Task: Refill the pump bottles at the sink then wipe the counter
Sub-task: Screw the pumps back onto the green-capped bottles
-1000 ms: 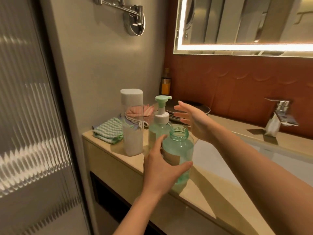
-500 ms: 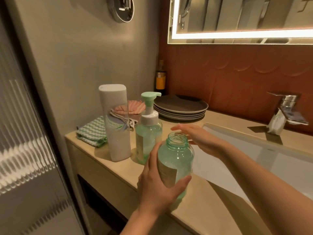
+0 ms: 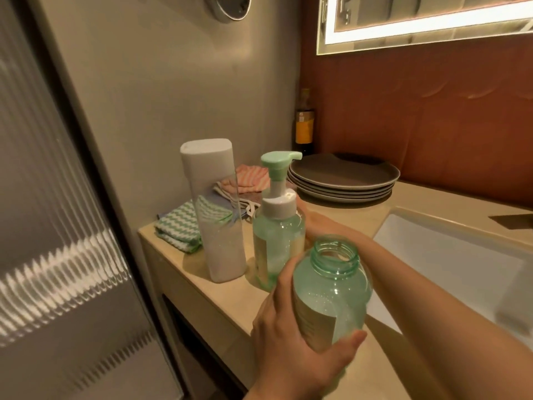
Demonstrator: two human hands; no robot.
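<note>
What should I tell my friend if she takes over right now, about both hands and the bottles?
Left hand: grips the open green bottle; its pump is off and out of view, and there is some liquid inside.
Right hand: reaches behind the pump bottle; fingers hidden, grip unclear.
Tall white-capped bottle stands capped, left of the pump bottle. Striped green cloth lies folded by the wall.
Done: one bottle opened.
Left: refilling, refitting the pump, wiping the counter.
</note>
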